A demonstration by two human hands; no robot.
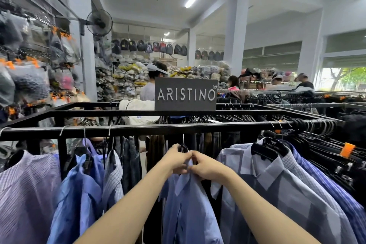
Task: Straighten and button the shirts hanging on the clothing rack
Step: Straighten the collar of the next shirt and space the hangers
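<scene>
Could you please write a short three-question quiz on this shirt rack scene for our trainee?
1. True or false: both hands hold the collar of the plain blue shirt.
2. Which word is on the sign above the rail: A) ARISTINO B) SALE C) EXIT?
3. Fill in: the hangers at the far right carry ____ tags.

Key: 1 true, left hand and right hand; 2 A; 3 orange.

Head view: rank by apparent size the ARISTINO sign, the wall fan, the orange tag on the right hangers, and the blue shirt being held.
1. Blue shirt, though nearness to the camera inflates it.
2. ARISTINO sign.
3. Wall fan, farther off, so its true size is unsure.
4. Orange tag.
</scene>
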